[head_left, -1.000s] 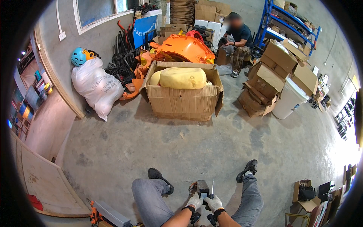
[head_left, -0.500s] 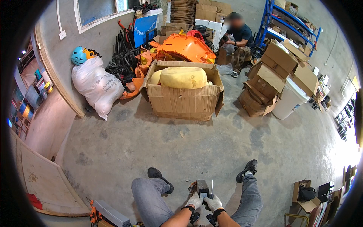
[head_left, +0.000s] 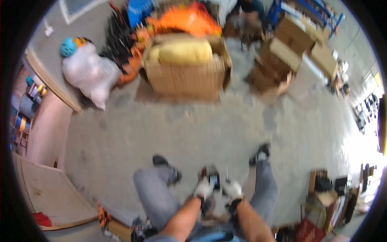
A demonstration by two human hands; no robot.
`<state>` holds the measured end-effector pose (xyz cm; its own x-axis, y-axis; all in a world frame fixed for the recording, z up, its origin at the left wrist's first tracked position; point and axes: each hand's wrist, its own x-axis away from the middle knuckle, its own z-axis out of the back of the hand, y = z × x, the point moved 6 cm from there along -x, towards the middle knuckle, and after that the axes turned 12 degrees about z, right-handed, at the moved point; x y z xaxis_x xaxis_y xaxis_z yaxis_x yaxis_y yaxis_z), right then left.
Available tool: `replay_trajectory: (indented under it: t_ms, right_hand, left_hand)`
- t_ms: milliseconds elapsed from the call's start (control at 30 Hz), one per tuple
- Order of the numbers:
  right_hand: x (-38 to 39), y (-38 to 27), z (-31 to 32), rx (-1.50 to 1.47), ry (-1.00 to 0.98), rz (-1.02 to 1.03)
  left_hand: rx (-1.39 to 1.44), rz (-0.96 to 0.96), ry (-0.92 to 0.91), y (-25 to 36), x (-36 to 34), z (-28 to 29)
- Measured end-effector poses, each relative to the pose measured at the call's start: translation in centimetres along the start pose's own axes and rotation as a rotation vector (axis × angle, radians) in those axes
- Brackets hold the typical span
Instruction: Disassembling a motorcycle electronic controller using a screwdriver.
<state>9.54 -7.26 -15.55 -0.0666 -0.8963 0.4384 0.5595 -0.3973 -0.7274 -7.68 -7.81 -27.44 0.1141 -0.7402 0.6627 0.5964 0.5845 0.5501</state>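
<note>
In a white glove, my left hand (head_left: 204,188) is closed around a dark box-shaped device (head_left: 214,181) with a pale patch on its face. Brownish strands, perhaps wires, show blurred at its far left side. My right hand (head_left: 232,188), also gloved, grips what looks like a screwdriver (head_left: 226,170), its thin shaft pointing away from me. A gap separates the right hand from the device. Both hands are low in the picture, between my knees, and motion smears the finer detail.
Ahead stands a cardboard box (head_left: 185,82) holding yellow rounded pieces (head_left: 183,52). A stuffed white bag (head_left: 88,70) lies left of it, and stacked cartons (head_left: 278,60) stand right. Another person (head_left: 248,20) sits at the back. Packed goods (head_left: 322,193) line the lower right.
The whole view has shifted, so the room sits higher in the picture, and it is blurred. My right hand has moved right, away from the device, with the screwdriver still in it.
</note>
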Motion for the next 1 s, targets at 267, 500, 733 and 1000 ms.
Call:
replay_trajectory:
  t_ms: [267,500,733,1000]
  right_hand:
    - [2.6,-4.2,8.5,-0.118,-0.051,-0.153]
    - [6.2,-5.3,8.8,0.064,-0.101,-0.053]
    - [6.6,-7.6,8.1,0.201,-0.049,0.141]
    - [6.0,-9.2,7.9,0.181,-0.009,0.220]
  left_hand:
    - [0.007,0.138,-0.118,4.0,-1.1,3.1]
    - [0.022,0.161,-0.144,3.1,0.5,1.9]
    - [0.051,0.150,-0.163,3.5,0.8,2.1]
    - [0.018,0.144,-0.153,3.1,-0.1,1.3]
